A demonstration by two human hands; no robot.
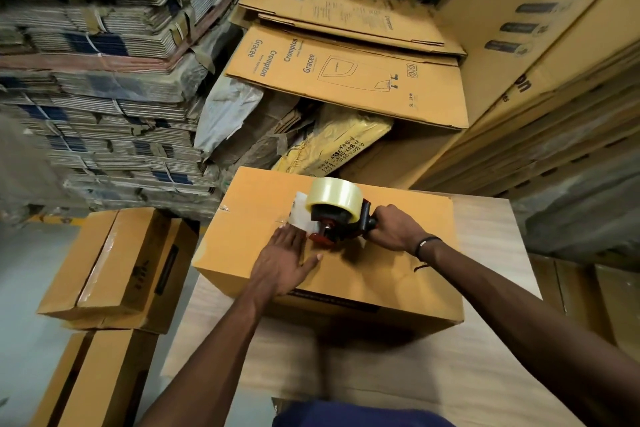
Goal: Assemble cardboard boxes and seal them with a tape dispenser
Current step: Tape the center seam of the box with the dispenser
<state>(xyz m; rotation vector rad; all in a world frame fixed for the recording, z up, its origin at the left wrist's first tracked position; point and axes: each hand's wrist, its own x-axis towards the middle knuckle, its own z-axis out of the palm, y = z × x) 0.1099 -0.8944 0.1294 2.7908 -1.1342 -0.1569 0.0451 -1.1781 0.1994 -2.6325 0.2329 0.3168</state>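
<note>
A closed brown cardboard box (391, 274) lies on a pale wooden table (485, 367). On its top stands a red and black tape dispenser (341, 222) carrying a roll of clear tape (334, 198). My right hand (393, 227) grips the dispenser's handle from the right. My left hand (285, 258) lies flat on the box top with straight fingers, pressing right beside the dispenser's front, where a strip of clear tape (301, 215) runs along the centre seam toward the left edge.
Two taped brown boxes (117, 263) are stacked on the floor at the left. Flattened printed cartons (346, 76) lie behind the table, with bundled flat cardboard (97, 62) piled high at the left and stacked cartons (554, 45) at the right.
</note>
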